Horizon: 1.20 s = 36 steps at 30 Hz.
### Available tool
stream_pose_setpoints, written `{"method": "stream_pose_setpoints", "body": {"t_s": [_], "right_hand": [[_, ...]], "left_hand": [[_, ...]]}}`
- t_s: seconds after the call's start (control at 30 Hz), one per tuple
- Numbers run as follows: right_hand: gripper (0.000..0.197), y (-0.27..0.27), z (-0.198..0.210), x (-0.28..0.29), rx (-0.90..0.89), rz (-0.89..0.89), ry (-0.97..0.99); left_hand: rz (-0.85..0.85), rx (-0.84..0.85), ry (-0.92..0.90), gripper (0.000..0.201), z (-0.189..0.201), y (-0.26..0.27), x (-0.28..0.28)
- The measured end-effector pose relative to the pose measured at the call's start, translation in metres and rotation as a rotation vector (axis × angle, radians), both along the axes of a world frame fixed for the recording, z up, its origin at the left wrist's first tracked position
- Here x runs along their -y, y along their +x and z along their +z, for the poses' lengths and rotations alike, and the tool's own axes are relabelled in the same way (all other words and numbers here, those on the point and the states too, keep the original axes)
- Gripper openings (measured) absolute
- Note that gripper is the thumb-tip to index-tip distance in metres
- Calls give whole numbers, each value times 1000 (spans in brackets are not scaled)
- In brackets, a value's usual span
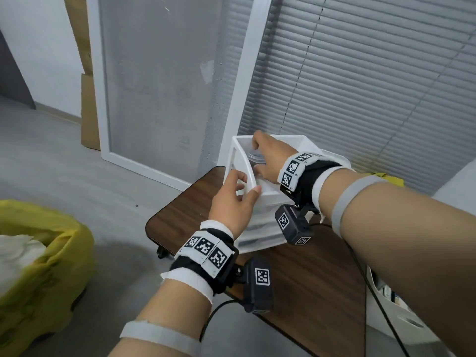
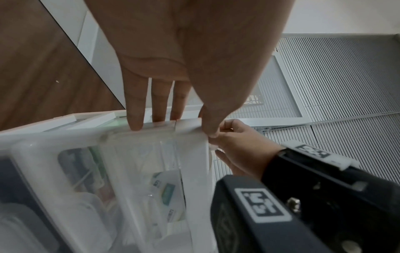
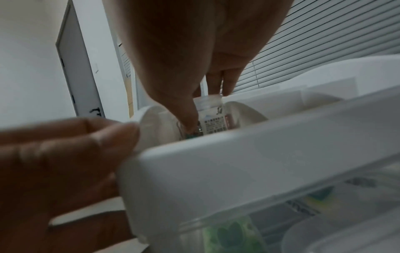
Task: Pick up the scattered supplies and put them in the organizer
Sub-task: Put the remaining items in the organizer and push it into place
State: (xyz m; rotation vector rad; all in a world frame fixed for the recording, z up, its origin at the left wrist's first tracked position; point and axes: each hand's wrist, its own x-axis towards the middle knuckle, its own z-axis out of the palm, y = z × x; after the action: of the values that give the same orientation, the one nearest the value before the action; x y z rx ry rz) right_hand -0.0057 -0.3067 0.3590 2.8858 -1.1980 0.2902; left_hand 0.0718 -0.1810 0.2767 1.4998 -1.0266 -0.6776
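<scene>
my left hand (image 1: pixel 233 199) grips the near corner of the white organizer (image 1: pixel 268 188) on the surface's far edge; my right hand (image 1: pixel 270 157) pinches a small packet (image 3: pixel 213 116) inside its top compartment.

Soft, even indoor light fills the head view, with no harsh shadows, only a faint dark patch on the floor beside the wooden table (image 1: pixel 185 215). Straight lines bow toward the edges — the window blinds (image 1: pixel 373 86) curve visibly. Both wrist views are smeared and soft; the white organizer (image 3: pixel 227 171) close to the lens is out of focus, and the right hand (image 3: pixel 194 51) is backlit — dark against the pale wall.
</scene>
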Motion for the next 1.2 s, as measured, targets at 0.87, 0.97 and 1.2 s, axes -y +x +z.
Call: {"method": "stream_pose_setpoints", "body": {"t_s": [0.87, 0.97, 1.2], "right_hand": [[46, -192, -92, -59, 708, -625, -178], [64, -238, -152, -70, 667, -1190, 514], [64, -246, -221, -69, 240, -1291, 480]], "left_hand": [[-18, 63, 70, 26, -13, 18, 80], [60, 274, 342, 54, -58, 64, 66], [286, 461, 887, 96, -156, 156, 12]]}}
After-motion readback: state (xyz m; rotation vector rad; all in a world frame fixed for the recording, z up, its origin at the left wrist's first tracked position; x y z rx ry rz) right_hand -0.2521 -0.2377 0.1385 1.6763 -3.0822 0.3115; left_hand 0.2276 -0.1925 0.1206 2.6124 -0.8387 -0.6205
